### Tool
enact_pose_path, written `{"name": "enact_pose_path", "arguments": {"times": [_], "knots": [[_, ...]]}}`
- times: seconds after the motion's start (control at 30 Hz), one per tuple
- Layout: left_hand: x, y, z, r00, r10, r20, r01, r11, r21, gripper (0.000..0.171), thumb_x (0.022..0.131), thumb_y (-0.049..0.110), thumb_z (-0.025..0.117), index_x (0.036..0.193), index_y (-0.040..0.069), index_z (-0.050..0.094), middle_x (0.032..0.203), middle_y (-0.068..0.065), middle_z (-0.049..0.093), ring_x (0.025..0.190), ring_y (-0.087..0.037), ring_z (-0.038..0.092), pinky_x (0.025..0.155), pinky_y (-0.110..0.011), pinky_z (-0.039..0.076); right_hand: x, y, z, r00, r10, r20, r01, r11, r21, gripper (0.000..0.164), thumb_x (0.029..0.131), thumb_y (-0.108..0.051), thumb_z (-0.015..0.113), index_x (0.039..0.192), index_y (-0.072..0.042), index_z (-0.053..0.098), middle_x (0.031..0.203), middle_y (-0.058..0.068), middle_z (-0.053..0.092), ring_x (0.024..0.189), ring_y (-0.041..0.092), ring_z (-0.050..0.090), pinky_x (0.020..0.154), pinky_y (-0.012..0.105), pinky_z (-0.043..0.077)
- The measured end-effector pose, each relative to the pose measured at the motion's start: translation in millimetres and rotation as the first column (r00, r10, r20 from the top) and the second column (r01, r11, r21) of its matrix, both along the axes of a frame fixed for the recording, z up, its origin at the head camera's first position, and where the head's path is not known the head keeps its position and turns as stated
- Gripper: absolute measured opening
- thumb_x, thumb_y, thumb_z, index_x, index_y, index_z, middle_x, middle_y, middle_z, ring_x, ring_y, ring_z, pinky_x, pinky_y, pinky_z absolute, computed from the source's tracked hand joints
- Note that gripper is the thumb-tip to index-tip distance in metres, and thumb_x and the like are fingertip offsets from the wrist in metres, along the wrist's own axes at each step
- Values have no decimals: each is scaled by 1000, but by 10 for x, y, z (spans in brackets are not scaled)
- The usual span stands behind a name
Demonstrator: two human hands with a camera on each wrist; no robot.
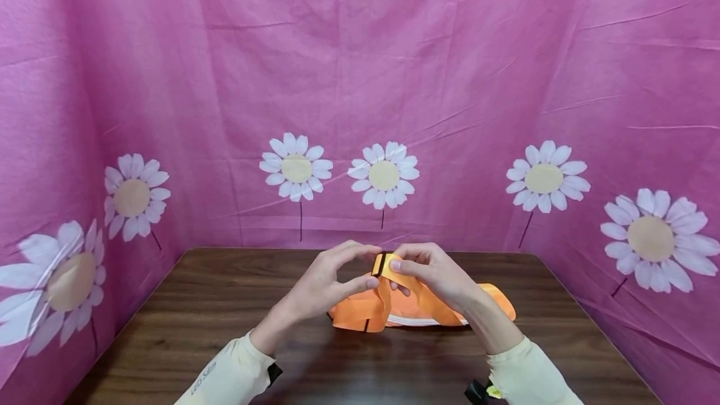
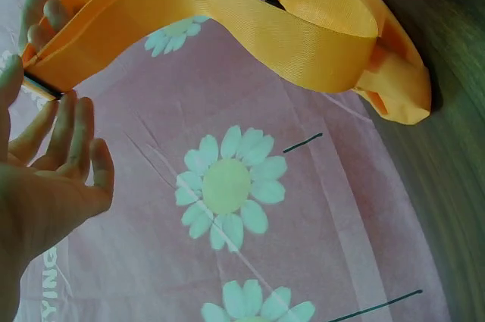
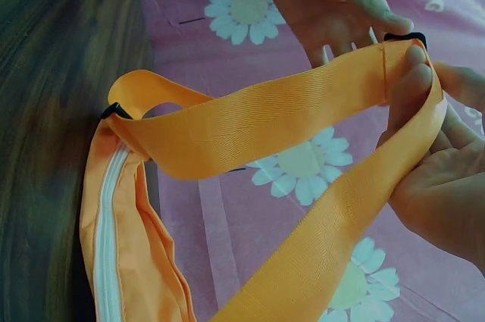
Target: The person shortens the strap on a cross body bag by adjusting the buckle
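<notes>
An orange bag with a white zipper lies on the table, its wide orange strap raised in a loop. A black strap slider sits at the top of the loop. My left hand holds the slider between thumb and fingertips, one at each end. My right hand pinches the strap just right of the slider, thumb in front and fingers behind; in the right wrist view some fingers are inside the fold. Another black slider shows where the strap meets the bag.
A dark wood-grain table is under the bag. Pink cloth printed with white daisies hangs behind the table and on both sides. Pale sleeves cover my forearms.
</notes>
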State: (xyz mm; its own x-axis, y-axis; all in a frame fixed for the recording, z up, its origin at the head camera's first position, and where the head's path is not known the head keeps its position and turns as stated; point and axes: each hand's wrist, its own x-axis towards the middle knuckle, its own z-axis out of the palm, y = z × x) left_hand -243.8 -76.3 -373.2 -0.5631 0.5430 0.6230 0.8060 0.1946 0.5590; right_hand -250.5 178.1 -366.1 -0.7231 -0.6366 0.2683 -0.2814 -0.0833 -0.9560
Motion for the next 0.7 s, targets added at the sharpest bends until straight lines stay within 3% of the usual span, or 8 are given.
{"name": "enact_pose_path", "arguments": {"times": [0.17, 0.4, 0.57, 0.7], "knots": [[8, -11, -3, 1000, -22, -5, 22, 1000, 10, 49, 90, 30, 82, 134, 19, 66, 116, 10, 62, 106, -12, 59, 90, -35, 51, 30, -16, 38, 1000, 3, -26, -1, 998, 61, 21, 104, -14, 60, 94, 4, 67, 70, 20, 52, 55, 28, 46, 57, 34, 46], [8, -24, 9, 999, -39, -31, 39, 999, 3, 49, 89, 30, 83, 133, 18, 67, 117, 10, 63, 107, -16, 61, 92, -35, 51, 30, -44, 41, 997, 46, -58, -41, 996, 82, 19, 105, -12, 58, 100, 2, 70, 68, 20, 51, 52, 35, 40, 51, 34, 41], [13, -24, 10, 998, -58, -35, 58, 998, 4, 48, 88, 27, 84, 132, 16, 68, 119, 10, 65, 109, -15, 63, 94, -37, 51, 32, -52, 10, 997, 58, -41, -54, 994, 92, 19, 105, -13, 59, 103, 1, 71, 66, 19, 51, 53, 41, 37, 49, 32, 35], [20, -16, 15, 996, -68, -53, 68, 998, -1, 50, 86, 26, 85, 132, 15, 68, 118, 9, 65, 107, -14, 63, 92, -35, 51, 36, -48, 5, 997, 77, -14, -75, 990, 115, 20, 105, -14, 58, 103, 2, 70, 70, 24, 55, 52, 37, 38, 50, 34, 37]]}}
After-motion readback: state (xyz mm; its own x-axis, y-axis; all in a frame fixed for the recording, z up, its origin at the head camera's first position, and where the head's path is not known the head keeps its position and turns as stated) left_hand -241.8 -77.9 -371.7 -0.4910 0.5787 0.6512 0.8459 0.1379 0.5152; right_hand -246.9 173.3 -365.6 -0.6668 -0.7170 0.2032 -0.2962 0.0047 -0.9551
